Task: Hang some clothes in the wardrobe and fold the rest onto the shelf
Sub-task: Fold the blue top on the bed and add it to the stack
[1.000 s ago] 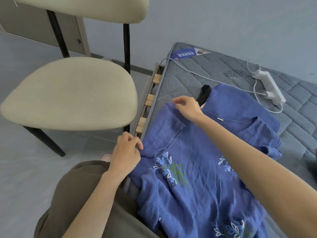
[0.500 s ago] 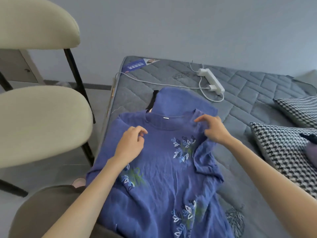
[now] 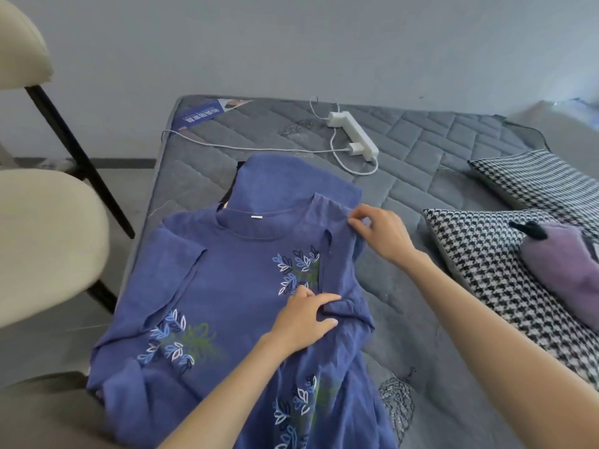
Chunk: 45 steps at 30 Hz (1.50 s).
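I see the blue top (image 3: 233, 286) lying face up on the grey mattress (image 3: 421, 176), neck toward the wall, hem running off the bottom of my view. It lies near the mattress's left edge, beside the cream chair (image 3: 42, 241). Its front carries leaf prints in white, blue and green. The sleeve on my right side is folded in over the chest, partly covering the upper leaf print.

My right hand (image 3: 382, 231) is at the top's right shoulder, thumb and forefinger closed together on the cloth at the fold's upper corner. My left hand (image 3: 304, 319) reaches across the chest to the lower end of that folded sleeve; a ridge of cloth sits between its forefinger and thumb, so it pinches the sleeve there, the other fingers fairly straight.

A second blue piece (image 3: 291, 179) lies under the collar, toward the wall, with a scrap of black cloth (image 3: 231, 196) showing at its left edge. Beyond it a white power strip (image 3: 353, 134) rests on the mattress with a plug and white cable. To my right are two houndstooth pillows (image 3: 492, 280), the nearer one with a purple item (image 3: 564, 270) on it.
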{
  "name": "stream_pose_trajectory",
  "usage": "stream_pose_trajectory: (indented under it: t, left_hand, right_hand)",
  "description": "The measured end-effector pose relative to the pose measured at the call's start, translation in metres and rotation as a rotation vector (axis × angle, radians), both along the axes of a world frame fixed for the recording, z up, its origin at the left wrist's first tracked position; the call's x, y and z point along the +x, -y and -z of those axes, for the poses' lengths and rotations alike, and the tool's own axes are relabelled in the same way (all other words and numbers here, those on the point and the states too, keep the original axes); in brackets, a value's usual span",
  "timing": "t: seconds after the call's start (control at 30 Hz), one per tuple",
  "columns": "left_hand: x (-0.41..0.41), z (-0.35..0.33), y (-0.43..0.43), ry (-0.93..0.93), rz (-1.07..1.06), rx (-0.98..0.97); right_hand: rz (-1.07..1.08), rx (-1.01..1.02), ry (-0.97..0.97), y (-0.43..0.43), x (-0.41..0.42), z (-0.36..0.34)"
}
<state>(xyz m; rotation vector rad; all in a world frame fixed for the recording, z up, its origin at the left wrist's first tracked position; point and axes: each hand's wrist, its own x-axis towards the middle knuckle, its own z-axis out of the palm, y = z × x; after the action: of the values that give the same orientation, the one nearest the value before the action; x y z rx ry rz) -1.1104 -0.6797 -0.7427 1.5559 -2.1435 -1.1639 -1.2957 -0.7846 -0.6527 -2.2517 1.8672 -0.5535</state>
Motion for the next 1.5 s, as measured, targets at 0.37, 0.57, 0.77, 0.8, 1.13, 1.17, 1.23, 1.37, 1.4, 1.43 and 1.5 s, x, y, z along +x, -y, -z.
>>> stream_pose_trajectory:
  t: [0.37, 0.57, 0.77, 0.8, 1.13, 1.17, 1.23, 1.37, 1.4, 1.43, 1.5]
  left_hand:
    - [0.005, 0.001, -0.006, 0.045, 0.011, -0.031]
    - [0.005, -0.009, 0.008, -0.013, -0.206, -0.028]
    - [-0.008, -0.042, 0.044, -0.136, -0.522, -0.001]
    - [-0.011, -0.047, 0.051, -0.151, -0.540, 0.009]
    - [-0.015, -0.053, 0.091, -0.220, -0.644, -0.018]
    - [-0.013, -0.053, 0.093, -0.224, -0.654, -0.022]
    - [-0.007, -0.052, 0.095, -0.231, -0.671, -0.040]
    - [0.003, -0.054, 0.098, -0.241, -0.684, -0.072]
    - [0.005, -0.054, 0.099, -0.242, -0.691, -0.071]
    - [0.006, -0.054, 0.100, -0.240, -0.696, -0.069]
    - [0.009, -0.054, 0.102, -0.229, -0.693, -0.056]
  right_hand:
    - [-0.146, 0.075, 0.008, 0.019, 0.021, 0.014]
    - [-0.065, 0.050, 0.307, 0.009, 0.007, 0.013]
    - [0.124, -0.033, 0.393, 0.001, -0.013, 0.022]
    - [0.141, -0.017, 0.361, 0.001, -0.017, 0.025]
    - [0.084, 0.232, 0.083, 0.009, -0.026, 0.025]
    - [0.081, 0.253, 0.049, 0.011, -0.027, 0.024]
    - [0.087, 0.291, -0.019, 0.013, -0.027, 0.021]
    - [0.153, 0.258, -0.172, 0.016, -0.024, 0.014]
    - [0.175, 0.239, -0.188, 0.017, -0.022, 0.012]
    - [0.193, 0.220, -0.194, 0.018, -0.021, 0.012]
    - [0.215, 0.196, -0.167, 0.019, -0.019, 0.011]
